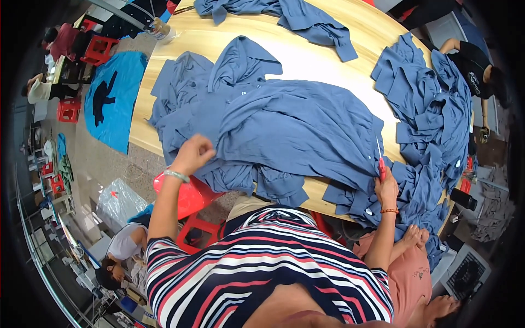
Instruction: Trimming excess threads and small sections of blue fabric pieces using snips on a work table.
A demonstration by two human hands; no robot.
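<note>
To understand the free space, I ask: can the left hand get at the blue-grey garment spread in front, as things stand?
Most likely yes: the left hand is right at the left end of the spread garment, and nothing visible blocks the way; whether they touch is unclear.

A shirt lies across the table, a heap of clothes to its right. Left of the table, on the floor, lie a sheet and, nearer, probably a plastic bag.

Glare whitens part of the table, the left hand blurs slightly, and edges bend toward the dark rim.
</note>
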